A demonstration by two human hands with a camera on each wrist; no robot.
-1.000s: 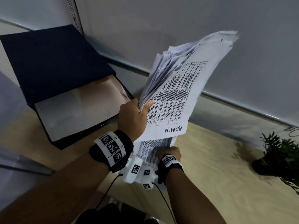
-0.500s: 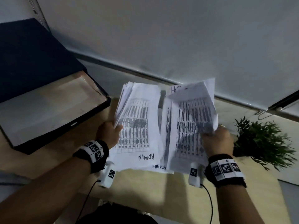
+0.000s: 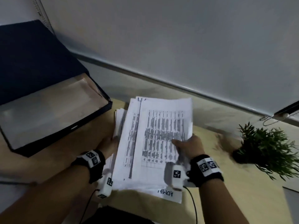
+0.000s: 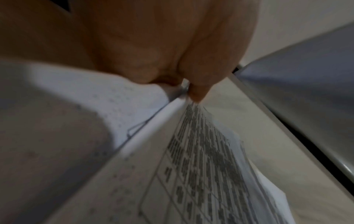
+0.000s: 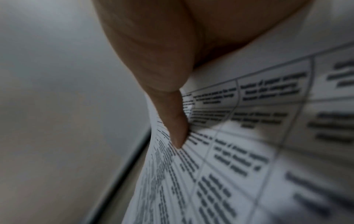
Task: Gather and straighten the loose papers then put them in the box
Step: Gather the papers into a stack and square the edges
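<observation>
a: head view first. where are the papers [image 3: 153, 143] now?

b: in one stack above the light wooden worktop [image 3: 242, 199], held at both long sides. half a second ago they were split into two bundles, one per hand; now the right bundle lies on top of the left one. a second ago the whole lot was raised and fanned upward.

a: and the hands?

b: the left hand [image 3: 111, 145] has its grip on the left edge of the stack, thumb at the side. the right hand [image 3: 189, 147] has its grip on the right edge, thumb lying across the printed table on the top sheet. a lower sheet marked "admin" sticks out at the near end, so the edges are not flush.

a: the box [image 3: 53, 113]?

b: dark, open, lid tilted back, to the left of the stack and apart from it, nothing of the stack inside. a small green plant [image 3: 267, 147] sits on the right, near the wall [image 3: 178, 38].

a: left wrist view?

b: blurred. the left hand [image 4: 153, 45] fills the top, and a fingertip [image 4: 197, 91] presses the papers [image 4: 201, 166] at their edge, with sheets spreading on both sides of it. the grip is grasping paper.

a: right wrist view?

b: the right hand [image 5: 182, 37] reaches down, its thumb [image 5: 176, 128] flat on the printed grid of the papers [image 5: 239, 151], near the curved left margin. it is grasping the stack. the text is too blurred to read.
</observation>
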